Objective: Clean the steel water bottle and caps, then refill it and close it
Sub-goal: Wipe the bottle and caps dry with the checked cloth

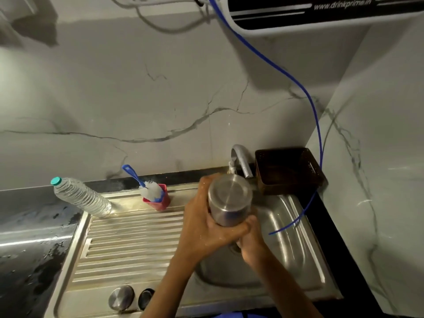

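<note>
Steel shows at centre right of the frame: the water bottle (229, 199) is held upturned over the sink (296, 228), its flat base facing the camera, just below the tap (239, 159). The left hand (206, 228) wraps its fingers round the bottle's body; the right hand (251, 239) grips its lower end from beneath. Both hands look wet. At lower centre, on the sink's front ledge, a steel cap (121, 297) lies beside a dark cap (146, 298). On the ribbed drainboard (128, 239) stands a red cup (158, 200) holding a blue-handled bottle brush (146, 187). A clear plastic bottle (80, 196) with a teal lid stands left of it. A brown basket (289, 171) sits right of the tap.
</note>
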Available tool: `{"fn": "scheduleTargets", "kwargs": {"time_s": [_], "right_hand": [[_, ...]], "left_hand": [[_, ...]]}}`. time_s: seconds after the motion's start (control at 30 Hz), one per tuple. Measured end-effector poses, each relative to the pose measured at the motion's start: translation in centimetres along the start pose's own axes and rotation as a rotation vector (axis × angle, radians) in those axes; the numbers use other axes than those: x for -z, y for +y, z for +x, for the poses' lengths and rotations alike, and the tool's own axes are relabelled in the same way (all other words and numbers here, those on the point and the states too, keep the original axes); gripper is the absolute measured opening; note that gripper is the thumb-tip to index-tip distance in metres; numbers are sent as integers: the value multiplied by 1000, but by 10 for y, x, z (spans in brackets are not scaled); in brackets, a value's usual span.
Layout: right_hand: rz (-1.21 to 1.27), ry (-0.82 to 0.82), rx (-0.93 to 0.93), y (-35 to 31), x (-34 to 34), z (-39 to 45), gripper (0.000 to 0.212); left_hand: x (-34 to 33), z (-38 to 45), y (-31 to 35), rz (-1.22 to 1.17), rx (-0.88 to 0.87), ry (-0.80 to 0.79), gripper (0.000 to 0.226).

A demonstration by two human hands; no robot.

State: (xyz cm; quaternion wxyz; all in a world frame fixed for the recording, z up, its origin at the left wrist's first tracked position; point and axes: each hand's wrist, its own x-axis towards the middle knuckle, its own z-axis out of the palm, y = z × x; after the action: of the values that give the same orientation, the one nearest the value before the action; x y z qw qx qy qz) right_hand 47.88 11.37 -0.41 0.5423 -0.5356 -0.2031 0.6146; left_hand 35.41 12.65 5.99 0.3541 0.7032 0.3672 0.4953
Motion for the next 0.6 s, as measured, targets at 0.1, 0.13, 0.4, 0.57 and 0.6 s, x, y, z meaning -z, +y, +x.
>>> {"fn": "scheduleTargets", "kwargs": {"time_s": [0.1, 0.13, 0.4, 0.57, 0.6], "right_hand": [[0, -3, -44, -4, -1, 1, 59], [1, -1, -70, -6, -1, -1, 55], [189, -54, -190, -4, 1, -8, 44], [302, 12, -266, 15, -16, -4, 43], [329, 25, -262, 18, -22, -2, 43]], "left_hand": [[7, -3, -5, -75, 126, 194, 81], [11, -3, -6, -60, 150, 262, 84], [46, -13, -20, 241, 30, 379, 87], [91, -55, -23, 160, 265, 344, 90], [102, -69, -24, 136, 306, 310, 96]]}}
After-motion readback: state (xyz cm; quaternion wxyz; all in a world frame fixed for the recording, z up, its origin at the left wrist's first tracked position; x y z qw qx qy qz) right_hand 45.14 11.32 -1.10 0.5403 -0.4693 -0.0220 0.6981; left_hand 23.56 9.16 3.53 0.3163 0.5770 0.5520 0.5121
